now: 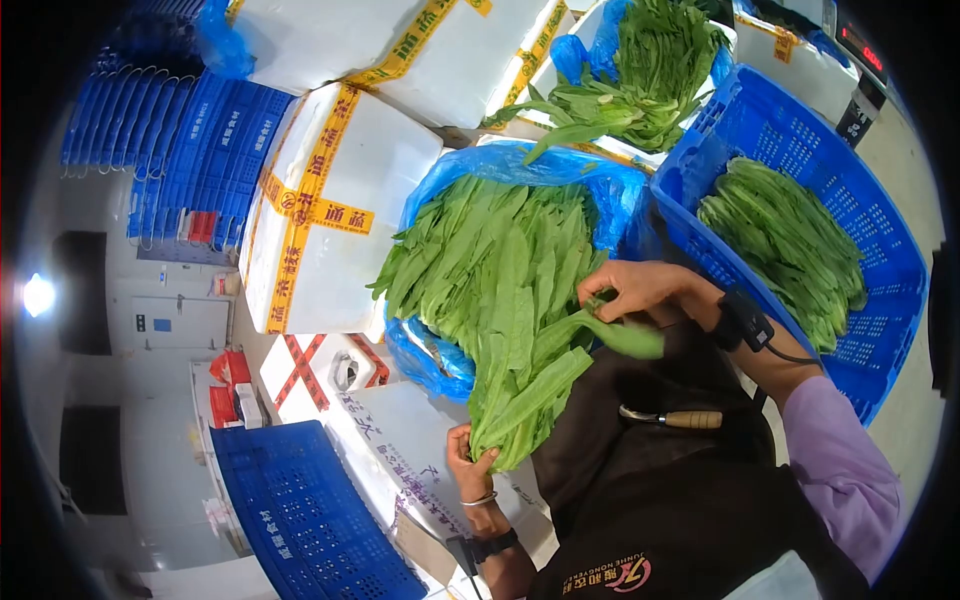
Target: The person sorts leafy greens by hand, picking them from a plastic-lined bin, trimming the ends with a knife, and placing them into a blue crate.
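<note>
A bunch of long-leaf lettuce [520, 370] lies lengthwise in front of me, leaves toward the box. My left hand [472, 465] is closed around its base end. At its side, my right hand [640, 290] pinches a single lettuce leaf [630, 340], which bends out from the bunch. Beyond both hands, more lettuce [490, 230] fills a box lined with a blue plastic bag [610, 180]. Against my dark apron [640, 500] rests a tool with a wooden handle [692, 420] and a curved metal end.
To the right, a blue crate [880, 270] holds lettuce bunches [785, 240]. Another box of greens [650, 75] stands at the back. Taped white foam boxes [400, 180] are stacked left of centre. A blue perforated crate [320, 510] stands lower left; folded crates [215, 140] are piled behind.
</note>
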